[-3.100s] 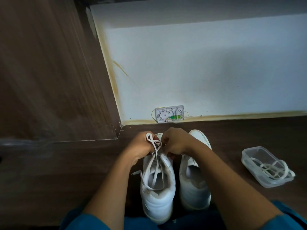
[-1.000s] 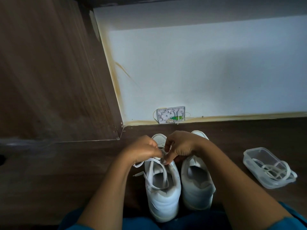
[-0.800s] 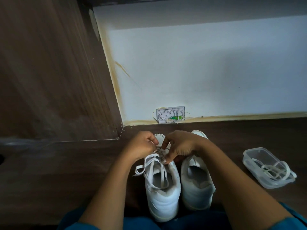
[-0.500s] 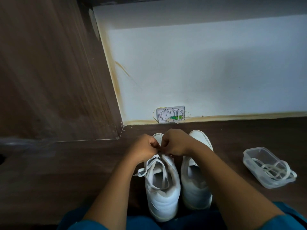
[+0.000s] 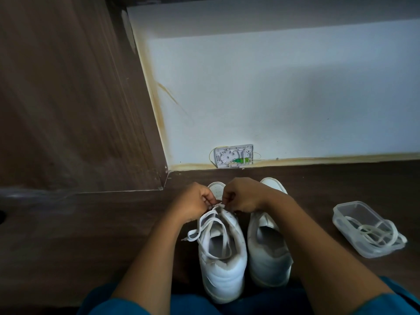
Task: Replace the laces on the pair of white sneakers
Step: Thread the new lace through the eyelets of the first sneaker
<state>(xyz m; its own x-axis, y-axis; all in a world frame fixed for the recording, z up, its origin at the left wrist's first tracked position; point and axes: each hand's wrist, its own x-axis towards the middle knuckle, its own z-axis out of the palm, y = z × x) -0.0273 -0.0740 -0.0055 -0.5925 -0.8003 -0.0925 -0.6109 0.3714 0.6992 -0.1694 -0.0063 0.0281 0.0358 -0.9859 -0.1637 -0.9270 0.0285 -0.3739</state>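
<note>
Two white sneakers are standing side by side on the floor point(image 5: 91, 235), toes toward the wall point(image 5: 272, 98). The left hand point(image 5: 193, 204) and right hand point(image 5: 243, 196) are meeting over the left sneaker point(image 5: 223, 276), each pinching its one lace point(image 5: 213, 223) near the toe end. The right sneaker point(image 5: 269, 262) is sitting just beside it. One clear container point(image 5: 350, 214) is lying well apart on the right, holding coiled lace point(image 5: 375, 233).

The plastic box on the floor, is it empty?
No, the box holds a coiled white lace, part of which hangs over its rim.
</note>
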